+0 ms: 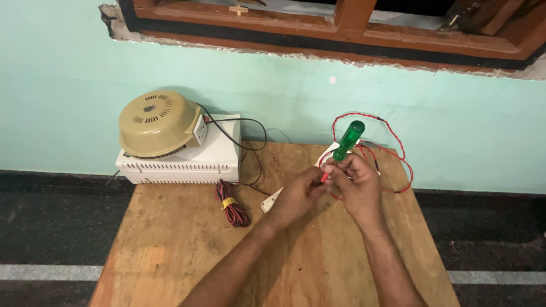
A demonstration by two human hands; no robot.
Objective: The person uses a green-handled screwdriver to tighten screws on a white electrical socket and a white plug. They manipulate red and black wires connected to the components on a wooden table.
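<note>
Far left, on the table: white vented box at the back edge, beige domed unit stacked on top, black lead trailing right.
Left of centre: bundled red-and-black cable tied with a yellow band, lying loose on the wood.
Centre: left hand curled, fingertips pinching a small red wire end; white part just beside the knuckles.
Right of centre: right hand closed around a green-handled screwdriver, handle tilted up toward the wall, tip hidden between the hands.
Right: thin red wire looping wide above and beside the hands.
Risk: likely slip of the hidden tip into the pinching fingers, given how close both hands sit; loose loop could snag on a wrist and tug the wire end free.
</note>
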